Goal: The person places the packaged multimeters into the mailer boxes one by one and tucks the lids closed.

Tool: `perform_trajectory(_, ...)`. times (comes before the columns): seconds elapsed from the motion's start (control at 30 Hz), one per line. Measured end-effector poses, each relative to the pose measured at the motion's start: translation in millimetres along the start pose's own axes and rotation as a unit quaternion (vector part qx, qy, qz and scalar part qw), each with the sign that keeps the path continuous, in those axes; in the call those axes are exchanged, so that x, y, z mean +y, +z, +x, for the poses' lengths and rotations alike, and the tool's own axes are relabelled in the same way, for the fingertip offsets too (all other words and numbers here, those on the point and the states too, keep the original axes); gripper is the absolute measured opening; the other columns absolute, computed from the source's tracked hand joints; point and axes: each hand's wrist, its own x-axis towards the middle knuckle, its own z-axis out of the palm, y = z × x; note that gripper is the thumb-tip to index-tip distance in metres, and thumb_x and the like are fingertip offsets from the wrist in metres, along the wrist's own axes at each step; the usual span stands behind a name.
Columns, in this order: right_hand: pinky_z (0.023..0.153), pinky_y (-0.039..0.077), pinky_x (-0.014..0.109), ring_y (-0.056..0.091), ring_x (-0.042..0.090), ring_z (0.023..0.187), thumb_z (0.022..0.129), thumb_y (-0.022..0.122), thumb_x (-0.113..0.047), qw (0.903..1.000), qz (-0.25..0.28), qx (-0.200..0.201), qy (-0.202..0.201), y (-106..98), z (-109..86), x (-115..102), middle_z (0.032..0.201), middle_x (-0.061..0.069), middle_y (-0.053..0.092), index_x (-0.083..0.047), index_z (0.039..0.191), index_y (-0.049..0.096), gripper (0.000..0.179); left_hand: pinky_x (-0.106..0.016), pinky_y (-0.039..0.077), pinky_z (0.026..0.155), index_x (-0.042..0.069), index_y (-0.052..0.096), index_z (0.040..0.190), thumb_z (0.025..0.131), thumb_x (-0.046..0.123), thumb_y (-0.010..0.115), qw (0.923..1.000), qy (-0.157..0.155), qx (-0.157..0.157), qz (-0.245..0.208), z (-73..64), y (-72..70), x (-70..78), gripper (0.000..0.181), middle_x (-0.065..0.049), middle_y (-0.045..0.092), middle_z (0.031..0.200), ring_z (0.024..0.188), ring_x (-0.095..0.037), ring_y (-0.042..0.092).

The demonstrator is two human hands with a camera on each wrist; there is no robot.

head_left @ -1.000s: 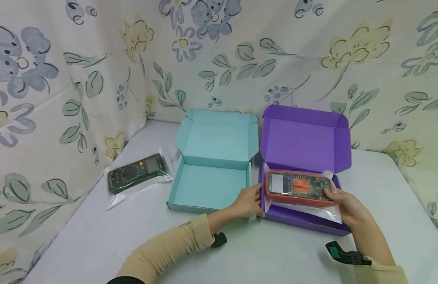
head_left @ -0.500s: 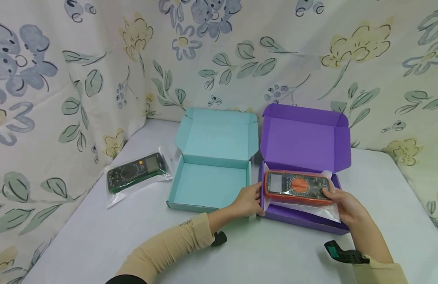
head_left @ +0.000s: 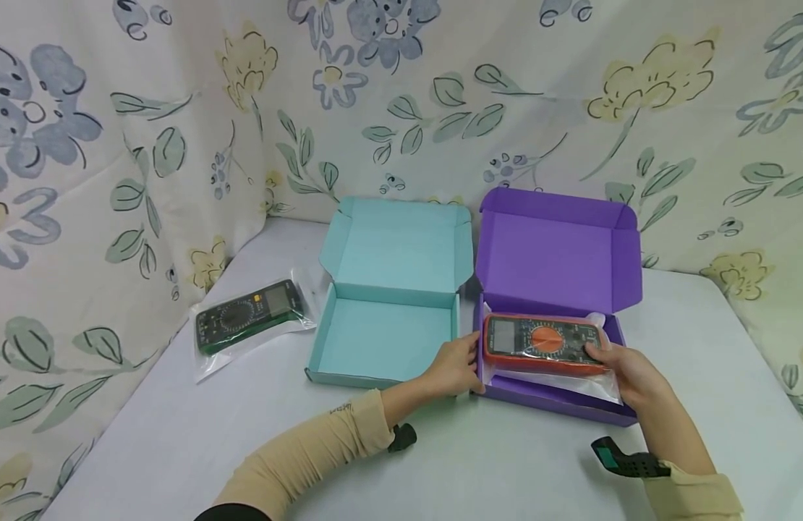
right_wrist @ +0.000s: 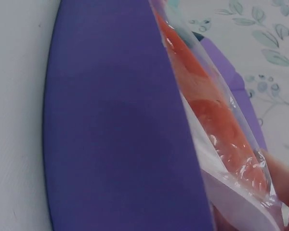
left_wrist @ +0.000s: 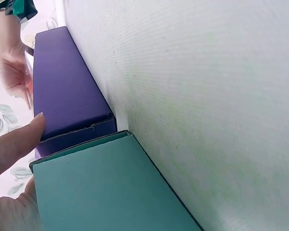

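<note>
An orange-edged multimeter (head_left: 546,340) in a clear plastic bag lies tilted in the purple box (head_left: 551,401), whose lid stands raised. My right hand (head_left: 636,373) holds the multimeter's right end through the plastic, thumb on its face; the fingers beneath are hidden. In the right wrist view its orange side (right_wrist: 216,125) shows above the purple wall. My left hand (head_left: 450,370) grips the left wall of the purple box. Its thumb (left_wrist: 19,142) touches the box near the front corner in the left wrist view, while most other fingers are out of sight there.
A teal box (head_left: 388,340) with its lid up stands directly left of the purple one. Farther left on the white table (head_left: 506,470) lies a dark green multimeter (head_left: 248,317) in a clear bag. A floral curtain (head_left: 401,108) hangs behind and at the left.
My right hand and the orange multimeter's right end have shifted very slightly left. The left hand keeps its place on the purple box, and the other things look unmoved.
</note>
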Motion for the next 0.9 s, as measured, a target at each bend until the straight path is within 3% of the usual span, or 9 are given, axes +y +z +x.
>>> perform_trajectory(0.1,0.072,0.057,0.024,0.066,0.01,0.079,0.099,0.052,-0.006,0.9963,-0.068,0.053,0.001,4,-0.7,0,0.089,0.0,0.065,0.019,0.138,0.013,0.061,-0.031,0.048,0.095,-0.008,0.028,0.149,0.069,-0.021,0.075,1.0,0.003,-0.001,0.005,-0.1,0.3,0.3,0.094,-0.022,0.039,0.148,0.13,-0.033,0.046)
perform_trajectory(0.27,0.07,0.053,0.018,0.06,0.001,0.077,0.099,0.054,-0.011,0.9799,-0.168,0.109,0.0,10,-1.1,-1,0.084,-0.011,0.061,0.025,0.141,0.008,0.072,-0.03,0.048,0.095,-0.008,0.028,0.148,0.069,-0.021,0.075,1.0,0.005,-0.002,0.008,-0.1,1.0,0.4,0.093,-0.022,0.039,0.148,0.13,-0.033,0.046)
perform_trajectory(0.33,0.07,0.052,0.017,0.058,-0.001,0.078,0.1,0.052,-0.014,0.9686,-0.215,0.125,0.003,13,-1.2,-1,0.084,-0.012,0.06,0.024,0.142,0.009,0.072,-0.03,0.048,0.095,-0.008,0.029,0.148,0.069,-0.021,0.075,0.9999,0.005,0.0,0.009,-0.2,1.3,0.6,0.093,-0.021,0.039,0.148,0.129,-0.032,0.047)
perform_trajectory(0.43,0.068,0.049,0.017,0.055,0.0,0.078,0.1,0.053,-0.019,0.9443,-0.288,0.16,0.01,15,-1.5,-2,0.086,-0.011,0.059,0.023,0.143,0.014,0.071,-0.03,0.049,0.095,-0.008,0.029,0.148,0.068,-0.02,0.076,0.9999,0.004,0.003,0.009,-0.6,1.8,0.9,0.093,-0.021,0.04,0.148,0.129,-0.032,0.047)
perform_trajectory(0.6,0.064,0.05,0.019,0.054,0.004,0.076,0.099,0.056,-0.021,0.9135,-0.353,0.202,0.006,17,-2.4,2,0.092,0.003,0.063,0.023,0.141,0.022,0.07,-0.03,0.049,0.095,-0.007,0.029,0.148,0.069,-0.02,0.075,1.0,0.001,0.001,0.008,-1.2,2.7,1.2,0.092,-0.021,0.04,0.148,0.129,-0.032,0.047)
perform_trajectory(0.73,0.064,0.05,0.02,0.058,0.012,0.082,0.097,0.059,-0.02,0.8921,-0.392,0.225,-0.013,18,-0.7,6,0.107,0.029,0.062,0.023,0.139,0.026,0.069,-0.03,0.048,0.095,-0.007,0.028,0.149,0.07,-0.02,0.075,1.0,0.001,-0.001,0.005,-1.4,2.8,1.3,0.093,-0.022,0.039,0.148,0.129,-0.033,0.047)
perform_trajectory(0.8,0.075,0.052,0.027,0.06,0.026,0.094,0.097,0.06,-0.02,0.8808,-0.411,0.234,-0.018,20,1.1,8,0.124,0.038,0.053,0.024,0.139,0.026,0.069,-0.03,0.048,0.095,-0.006,0.028,0.149,0.07,-0.021,0.074,1.0,0.0,-0.001,0.0,-1.6,2.4,1.4,0.093,-0.022,0.039,0.148,0.129,-0.033,0.047)
perform_trajectory(0.9,0.096,0.046,0.045,0.047,0.046,0.119,0.097,0.06,-0.019,0.8678,-0.432,0.246,-0.017,21,3.1,9,0.138,0.04,0.037,0.023,0.14,0.024,0.07,-0.031,0.049,0.095,-0.005,0.028,0.149,0.071,-0.02,0.074,1.0,-0.003,-0.001,-0.004,-2.2,1.7,1.7,0.092,-0.022,0.039,0.148,0.13,-0.033,0.047)
